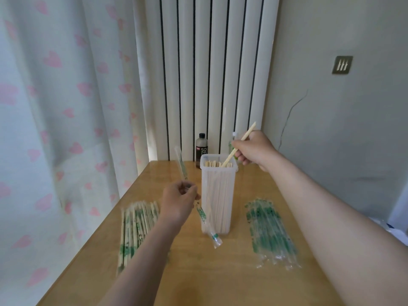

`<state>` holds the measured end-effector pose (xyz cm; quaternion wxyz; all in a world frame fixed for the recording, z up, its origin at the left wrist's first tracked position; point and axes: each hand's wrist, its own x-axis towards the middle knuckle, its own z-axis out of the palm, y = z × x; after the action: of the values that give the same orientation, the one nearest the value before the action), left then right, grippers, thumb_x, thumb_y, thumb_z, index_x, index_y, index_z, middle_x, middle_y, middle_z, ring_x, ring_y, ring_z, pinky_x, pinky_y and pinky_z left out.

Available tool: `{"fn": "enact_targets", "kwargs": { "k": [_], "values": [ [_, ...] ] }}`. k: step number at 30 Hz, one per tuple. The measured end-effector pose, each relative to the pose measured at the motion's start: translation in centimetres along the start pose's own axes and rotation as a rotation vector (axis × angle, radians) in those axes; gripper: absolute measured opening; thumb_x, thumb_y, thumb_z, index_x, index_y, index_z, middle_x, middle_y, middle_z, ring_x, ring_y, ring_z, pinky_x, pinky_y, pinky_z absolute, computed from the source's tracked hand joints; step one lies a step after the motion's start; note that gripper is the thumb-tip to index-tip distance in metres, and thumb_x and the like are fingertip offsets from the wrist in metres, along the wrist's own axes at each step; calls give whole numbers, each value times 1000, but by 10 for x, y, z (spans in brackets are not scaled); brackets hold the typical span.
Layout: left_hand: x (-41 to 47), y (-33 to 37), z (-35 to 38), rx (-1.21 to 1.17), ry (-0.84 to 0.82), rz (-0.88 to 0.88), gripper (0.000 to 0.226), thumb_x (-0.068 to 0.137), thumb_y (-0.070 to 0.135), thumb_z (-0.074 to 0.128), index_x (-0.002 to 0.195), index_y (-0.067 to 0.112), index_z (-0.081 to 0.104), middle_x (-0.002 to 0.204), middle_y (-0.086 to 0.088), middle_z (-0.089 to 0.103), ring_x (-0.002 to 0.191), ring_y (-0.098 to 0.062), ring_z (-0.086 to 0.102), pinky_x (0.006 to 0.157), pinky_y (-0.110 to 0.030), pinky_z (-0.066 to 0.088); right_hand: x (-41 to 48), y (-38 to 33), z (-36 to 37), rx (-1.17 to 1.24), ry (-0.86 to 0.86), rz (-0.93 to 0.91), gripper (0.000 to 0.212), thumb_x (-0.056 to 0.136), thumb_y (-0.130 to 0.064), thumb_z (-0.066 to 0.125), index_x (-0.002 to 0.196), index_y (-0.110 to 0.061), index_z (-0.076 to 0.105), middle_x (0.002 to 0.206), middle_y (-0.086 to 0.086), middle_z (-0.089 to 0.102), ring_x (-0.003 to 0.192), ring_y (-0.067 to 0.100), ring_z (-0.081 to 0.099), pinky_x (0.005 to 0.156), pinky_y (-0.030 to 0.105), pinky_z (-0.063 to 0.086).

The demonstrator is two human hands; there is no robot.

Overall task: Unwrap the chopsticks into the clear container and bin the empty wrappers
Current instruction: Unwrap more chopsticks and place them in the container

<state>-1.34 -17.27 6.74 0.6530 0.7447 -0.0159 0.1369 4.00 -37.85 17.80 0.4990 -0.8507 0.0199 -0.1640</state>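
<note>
The right hand (pixel 254 149) grips a bare pair of chopsticks (pixel 249 130), tilted, lower end inside the clear container (pixel 217 195) at mid-table (pixel 220 272). The left hand (pixel 177 202) pinches an empty wrapper (pixel 181 164) just beside the container. Wrapped chopsticks (pixel 136 228) lie left of it and discarded wrappers (pixel 269 230) right.

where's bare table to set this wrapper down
The near edge of the table, between the wrapped pile and the empty wrappers, is bare. So is the far right corner behind those wrappers. It is crowded around the container and bottle.
</note>
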Motion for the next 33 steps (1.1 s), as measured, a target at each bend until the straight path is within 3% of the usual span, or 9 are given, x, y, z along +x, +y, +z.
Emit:
{"fn": "enact_targets", "kwargs": {
  "k": [5,9,13,16,19,22,25,29,33],
  "values": [
    [-3,-7,-4,23,-55,-6,8,96,11,62,93,16,68,72,-2,73,68,-12,67,65,-31,56,1,-1,10,-116,-61,6,26,95,-28,67,90,-2,65,75,13,72,59,21,63,54,30,53],
    [-6,-7,-1,9,-86,-20,7,96,11,62,94,15,68,72,-1,73,61,-8,63,60,-26,53,-9,2,7,-98,-53,6,21,99,-20,61,99,0,66,80,15,72,62,20,64,51,28,53],
    [-13,0,11,-33,-131,-32,8,98,11,60,97,8,67,76,-7,74,52,-3,59,48,-17,43,-25,12,-2,-101,-84,-49,19,99,-20,60,91,-7,70,77,10,73,63,17,65,52,28,50],
    [-18,6,25,-63,-180,-45,14,100,18,59,99,6,67,77,-7,76,55,-11,59,49,-21,43,-45,20,-10,-133,-170,-106,19,98,-18,61,88,-6,71,72,6,73,60,13,64,51,28,48],
    [-24,10,39,-77,-219,-58,19,101,24,57,100,8,67,79,-7,76,59,-17,61,52,-28,44,-63,30,-19,-168,-355,-95,21,99,-24,63,89,-7,71,70,3,72,62,14,65,49,27,46],
    [-31,15,53,-115,-218,-61,21,101,24,57,98,6,68,79,-7,76,59,-17,64,52,-29,45,-76,47,-28,-196,-676,57,28,97,-35,68,102,-7,69,89,8,74,74,17,69,56,30,53],
    [-37,19,69,-187,-195,-88,21,101,24,58,97,5,68,82,-8,76,63,-20,67,53,-29,48,-89,76,-32,-211,-833,148,24,97,-21,69,108,0,66,98,12,74,83,20,70,62,27,56],
    [-41,16,85,-212,-188,-112,24,99,27,62,94,6,72,85,-5,76,70,-20,69,61,-31,53,-94,114,-44,-168,-751,209,8,100,-13,65,93,-8,68,87,9,76,75,17,71,68,28,58],
    [-44,12,95,-135,-191,-90,30,97,27,66,88,-1,72,56,-2,52,50,-17,48,55,-33,48,-80,145,-70,-611,-457,98,24,94,-40,71,108,-20,72,114,-5,69,106,17,66,93,35,54]
  ]
}}
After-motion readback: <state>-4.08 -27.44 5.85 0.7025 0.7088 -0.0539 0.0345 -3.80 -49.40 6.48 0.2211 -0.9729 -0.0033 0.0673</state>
